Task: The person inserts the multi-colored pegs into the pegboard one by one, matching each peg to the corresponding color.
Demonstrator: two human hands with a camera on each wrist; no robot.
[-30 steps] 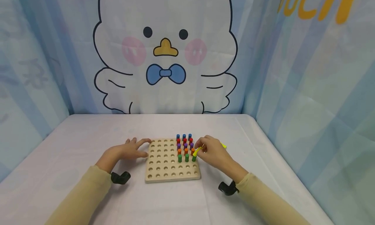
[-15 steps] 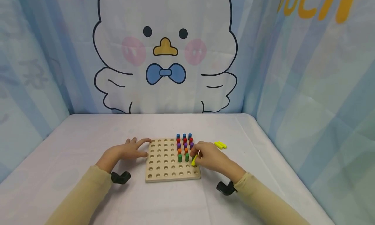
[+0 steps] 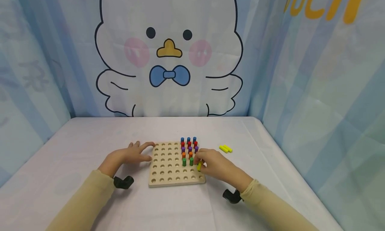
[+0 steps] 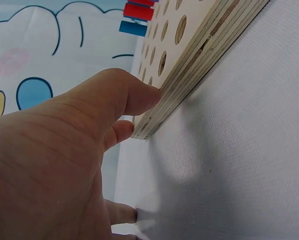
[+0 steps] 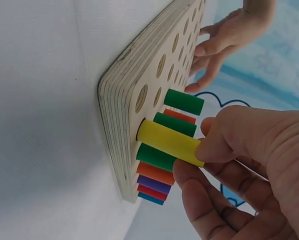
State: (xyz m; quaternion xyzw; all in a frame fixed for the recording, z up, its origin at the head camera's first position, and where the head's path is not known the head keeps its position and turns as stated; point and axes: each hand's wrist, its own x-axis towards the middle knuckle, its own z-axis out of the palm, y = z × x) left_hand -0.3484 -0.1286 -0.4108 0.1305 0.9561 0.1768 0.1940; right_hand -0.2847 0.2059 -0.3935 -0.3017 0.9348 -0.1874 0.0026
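Note:
A pale wooden pegboard (image 3: 177,184) lies on the table with rows of round holes. Blue, red, purple, orange and green pegs (image 3: 184,162) stand in its right-hand columns. My right hand (image 3: 218,165) pinches a yellow peg (image 5: 167,140) between thumb and fingers. In the right wrist view the peg's lower end is at a hole in front of the green row; how deep it sits is hard to tell. My left hand (image 3: 129,155) rests at the board's left side, its thumb (image 4: 144,98) touching the edge and the index fingertip at the far left corner.
Loose yellow pegs (image 3: 225,148) lie on the white tablecloth (image 3: 135,211) right of the board. A curtain with a cartoon bird (image 3: 169,100) hangs behind the table, and blue-and-white curtains (image 3: 315,124) flank it.
My right hand has brought the yellow peg toward me, from beside the green row to a hole in front of it, and the peg has become more upright. My left hand has stayed still.

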